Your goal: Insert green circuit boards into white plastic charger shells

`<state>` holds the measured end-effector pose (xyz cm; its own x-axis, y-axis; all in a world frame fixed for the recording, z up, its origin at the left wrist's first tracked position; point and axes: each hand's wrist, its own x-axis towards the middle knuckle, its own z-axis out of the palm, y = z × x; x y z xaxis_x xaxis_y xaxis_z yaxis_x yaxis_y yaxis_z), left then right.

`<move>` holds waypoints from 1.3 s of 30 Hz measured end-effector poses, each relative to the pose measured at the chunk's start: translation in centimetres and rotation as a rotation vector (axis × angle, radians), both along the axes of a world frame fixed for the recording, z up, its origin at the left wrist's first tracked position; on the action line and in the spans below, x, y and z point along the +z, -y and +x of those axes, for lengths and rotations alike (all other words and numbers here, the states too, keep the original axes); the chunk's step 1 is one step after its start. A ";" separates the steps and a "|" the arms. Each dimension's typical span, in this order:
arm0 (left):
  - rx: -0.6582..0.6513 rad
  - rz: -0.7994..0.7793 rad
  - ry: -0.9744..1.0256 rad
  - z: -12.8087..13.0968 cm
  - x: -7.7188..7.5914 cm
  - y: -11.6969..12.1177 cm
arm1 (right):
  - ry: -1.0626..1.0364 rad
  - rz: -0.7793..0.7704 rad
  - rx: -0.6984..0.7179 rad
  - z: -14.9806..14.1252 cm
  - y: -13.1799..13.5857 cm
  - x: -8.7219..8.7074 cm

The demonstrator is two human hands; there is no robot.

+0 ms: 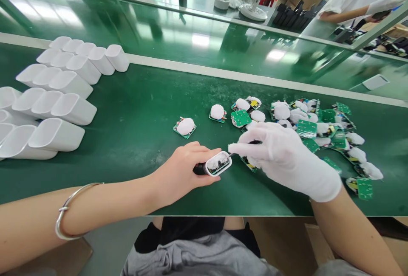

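Clasping a white-rimmed casing [225, 170] over the green table [137, 114], the bare left hand [181, 165] is near the gloved right hand [287, 157], which pinches a thin, mostly hidden tool [230, 155] at the casing's open end. Beyond lie 2 circuit boards [185, 127].

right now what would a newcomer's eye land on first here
Probably the white-gloved right hand beside a white-rimmed housing held in the bare left hand, front and centre. Next, the jumbled green circuit boards at right, and the rows of open white cases at far left.
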<state>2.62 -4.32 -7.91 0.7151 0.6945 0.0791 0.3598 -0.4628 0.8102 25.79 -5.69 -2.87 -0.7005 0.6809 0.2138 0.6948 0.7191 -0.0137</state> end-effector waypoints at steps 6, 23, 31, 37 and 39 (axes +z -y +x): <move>-0.006 0.002 0.004 0.1 0.1 0.0 | 0.028 0.037 0.005 -0.5 0.1 -0.1; -0.003 0.005 0.024 0.0 0.1 -0.1 | -0.041 0.021 -0.043 -0.5 0.1 -0.4; -0.001 0.001 0.043 0.0 -0.1 0.0 | -0.001 0.007 -0.038 -0.5 0.0 -0.4; -0.002 0.014 0.038 0.1 -0.1 0.0 | 0.026 0.012 -0.005 -0.8 0.2 -0.4; 0.000 0.010 0.036 0.1 0.0 0.0 | 0.002 0.010 -0.024 -0.8 0.3 -0.3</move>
<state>2.73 -4.28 -7.91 0.7120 0.6932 0.1120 0.3303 -0.4714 0.8177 24.96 -5.95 -3.15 -0.6842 0.6955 0.2194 0.7121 0.7021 -0.0052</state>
